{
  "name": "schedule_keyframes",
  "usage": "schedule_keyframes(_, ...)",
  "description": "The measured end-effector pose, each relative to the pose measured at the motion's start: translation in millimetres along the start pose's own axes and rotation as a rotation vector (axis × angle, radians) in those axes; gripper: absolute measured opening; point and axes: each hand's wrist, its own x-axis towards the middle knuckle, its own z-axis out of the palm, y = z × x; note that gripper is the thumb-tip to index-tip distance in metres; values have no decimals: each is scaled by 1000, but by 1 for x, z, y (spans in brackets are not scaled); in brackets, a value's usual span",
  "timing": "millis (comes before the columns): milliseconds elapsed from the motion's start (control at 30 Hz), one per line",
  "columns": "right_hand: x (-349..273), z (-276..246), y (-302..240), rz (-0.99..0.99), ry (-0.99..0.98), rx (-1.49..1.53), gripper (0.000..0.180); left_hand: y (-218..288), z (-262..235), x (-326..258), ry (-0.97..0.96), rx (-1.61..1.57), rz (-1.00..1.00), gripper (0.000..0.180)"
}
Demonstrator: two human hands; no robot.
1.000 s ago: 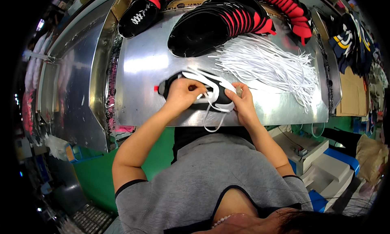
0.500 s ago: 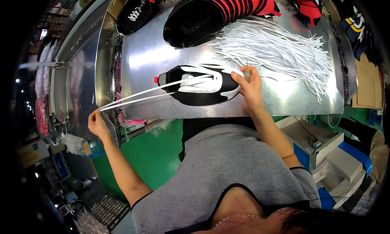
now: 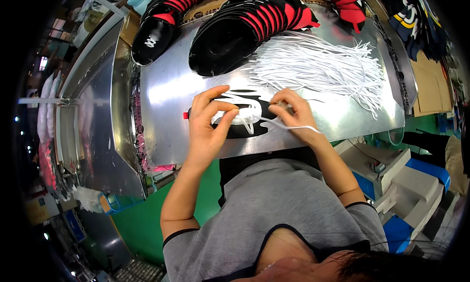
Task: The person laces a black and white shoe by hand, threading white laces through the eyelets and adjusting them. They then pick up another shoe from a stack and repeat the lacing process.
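Observation:
A black shoe upper (image 3: 254,126) with a red tab lies flat on the shiny metal table (image 3: 166,115), right in front of me. My left hand (image 3: 208,122) rests on its left part, fingers pinching the white lace (image 3: 247,116) threaded through it. On the upper's right side my right hand (image 3: 293,113) pinches the same lace, and a loose end trails over the wrist toward the table edge.
A heap of loose white laces (image 3: 318,66) lies at the right of the table. Stacks of black and red shoe uppers (image 3: 235,32) fan out along the far edge. Grey machines (image 3: 406,184) stand at my right, green floor below.
My left hand, which had pulled the lace far out to the left half a second ago, has come back onto the upper. Both hands are together on the lace again.

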Motion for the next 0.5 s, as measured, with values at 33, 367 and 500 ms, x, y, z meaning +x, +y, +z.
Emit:
schedule_keyframes(33, -1, 5, 0, -63, -53, 93, 16, -2, 7, 3, -21, 40, 71, 7)
schedule_keyframes(367, 3, 34, 11, 398, -138, 814, 8, -38, 5, -20, -163, 109, -198, 24)
schedule_keyframes(500, 9, 39, 10, 413, -123, 766, 10, -57, 7, -2, -470, -487, -983, 54)
